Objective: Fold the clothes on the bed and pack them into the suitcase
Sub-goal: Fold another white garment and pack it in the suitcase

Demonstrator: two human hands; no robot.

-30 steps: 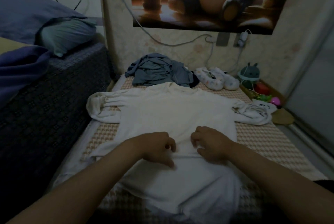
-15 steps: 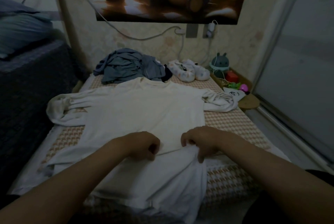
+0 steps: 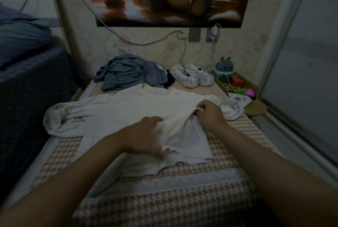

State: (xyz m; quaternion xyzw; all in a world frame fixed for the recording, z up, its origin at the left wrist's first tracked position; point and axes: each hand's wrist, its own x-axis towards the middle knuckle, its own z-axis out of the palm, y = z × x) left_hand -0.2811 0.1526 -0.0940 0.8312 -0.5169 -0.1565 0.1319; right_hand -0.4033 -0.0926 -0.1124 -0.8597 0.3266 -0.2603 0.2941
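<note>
A cream long-sleeved shirt (image 3: 131,109) lies spread on the checked bed cover (image 3: 62,153), its sleeves bunched at both sides. My left hand (image 3: 146,137) pinches the shirt's fabric near its lower middle. My right hand (image 3: 208,113) grips a raised fold of the same shirt further back and to the right. Between the hands the hem is doubled up onto the shirt's body. A heap of blue-grey clothes (image 3: 128,73) sits behind the shirt, by the wall. No suitcase is in view.
Small white patterned shoes (image 3: 192,76) lie beside the heap. A box of toys (image 3: 236,84) with a green round figure stands at the back right. A taller dark bed (image 3: 27,84) runs along the left. A sliding door (image 3: 301,80) closes off the right.
Both hands took hold of the shirt's lower part and carried it up and away from me, so the hem now lies folded over. The right hand moved furthest, back and right.
</note>
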